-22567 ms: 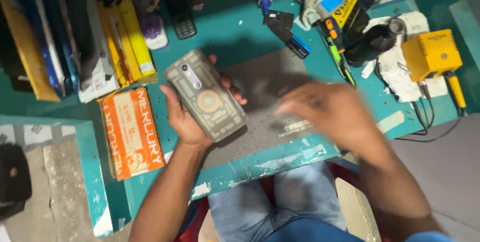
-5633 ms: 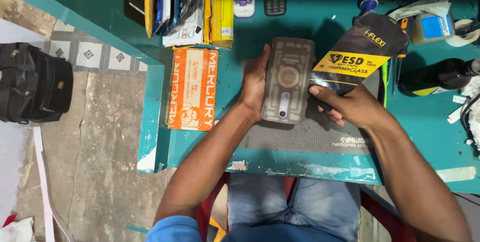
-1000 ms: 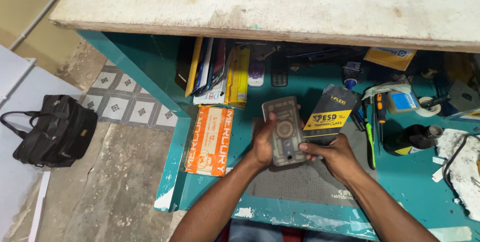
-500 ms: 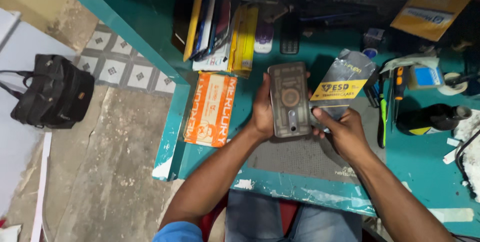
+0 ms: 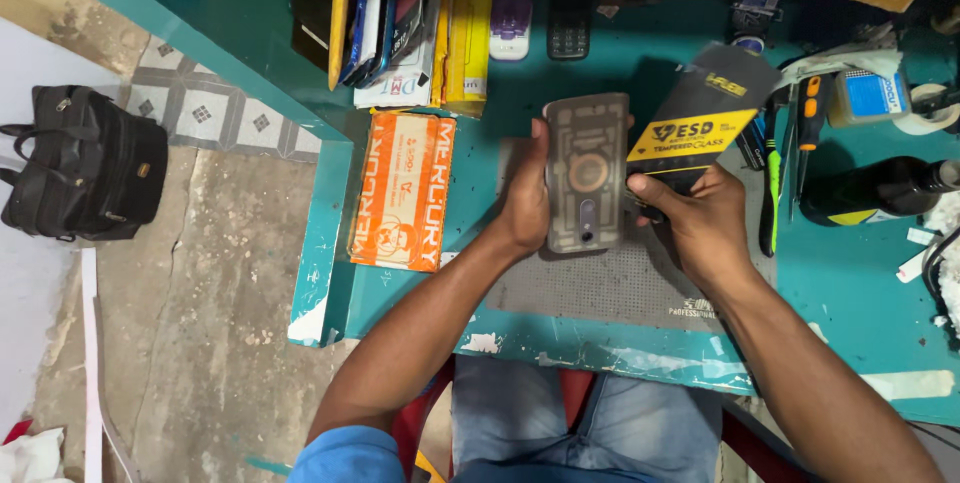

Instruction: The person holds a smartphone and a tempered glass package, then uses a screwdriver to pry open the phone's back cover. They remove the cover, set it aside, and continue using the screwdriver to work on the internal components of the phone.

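Since half a second ago the view has dropped lower, hiding the top of the shelf; the phone (image 5: 586, 173) stays upright between both hands. Its lower edge is partly blurred and its back markings are hard to read. Left hand (image 5: 523, 198) grips the phone's left edge, fingers hidden behind it. Right hand (image 5: 698, 215) touches the phone's right edge while pinching a black-and-yellow packet (image 5: 705, 115) that fans up and away. Beneath both hands lies a grey work mat (image 5: 610, 288). Left of the left hand sits an orange box (image 5: 402, 190), closed, contents unseen.
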